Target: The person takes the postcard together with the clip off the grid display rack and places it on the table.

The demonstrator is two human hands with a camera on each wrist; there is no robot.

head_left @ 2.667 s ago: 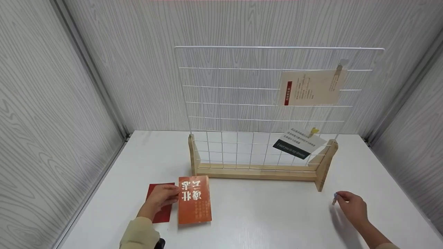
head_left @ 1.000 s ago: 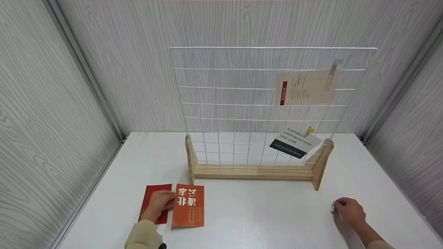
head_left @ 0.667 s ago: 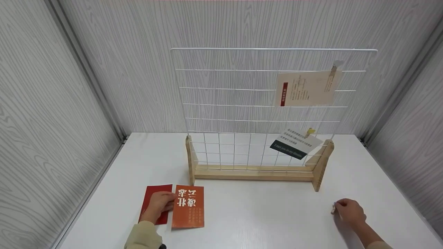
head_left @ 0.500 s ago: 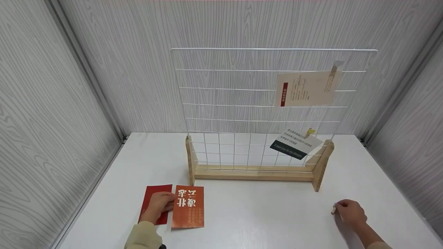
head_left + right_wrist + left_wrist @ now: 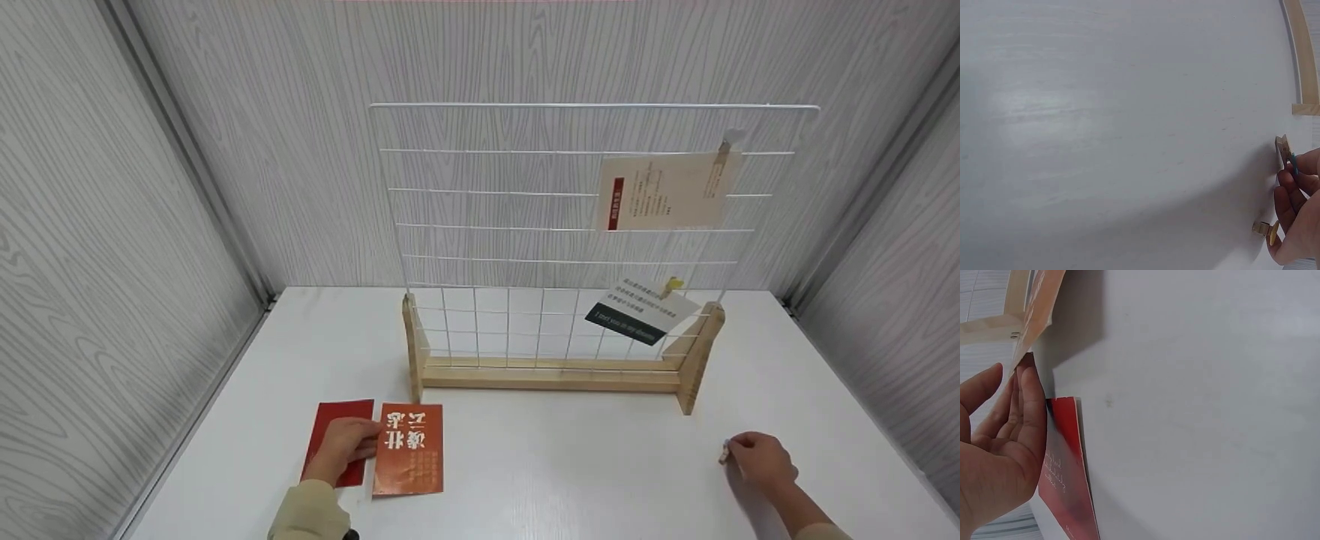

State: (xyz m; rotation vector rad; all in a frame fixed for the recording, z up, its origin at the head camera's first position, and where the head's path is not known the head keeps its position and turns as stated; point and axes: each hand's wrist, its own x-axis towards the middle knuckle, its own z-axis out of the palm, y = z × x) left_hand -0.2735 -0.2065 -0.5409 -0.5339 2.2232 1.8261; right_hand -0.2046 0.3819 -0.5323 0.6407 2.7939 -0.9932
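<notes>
In the head view my left hand (image 5: 343,448) grips an orange card (image 5: 409,469) with white lettering by its left edge. The left wrist view shows that orange card (image 5: 1043,306) tilted, casting a shadow on the table. Beneath the hand lies a dark red card (image 5: 354,409), partly covered. At the right, my right hand (image 5: 766,459) pinches a small wooden clothespin (image 5: 1282,148) with a blue piece on it. A second clothespin (image 5: 1262,228), with a yellow piece, is by the little finger; whether it is held or lying there I cannot tell.
A white wire grid rack (image 5: 491,257) on a wooden base (image 5: 551,379) stands at the back. Clothespins hold a cream card (image 5: 667,193) and a tilted white-and-green card (image 5: 643,307) on its right side. Grey wood-grain panels (image 5: 127,247) surround the white table (image 5: 570,472).
Since the earliest frame, the orange card has come down and slightly left with my left hand. My right hand has drawn slightly nearer with the clothespin. The last half second is nearly still.
</notes>
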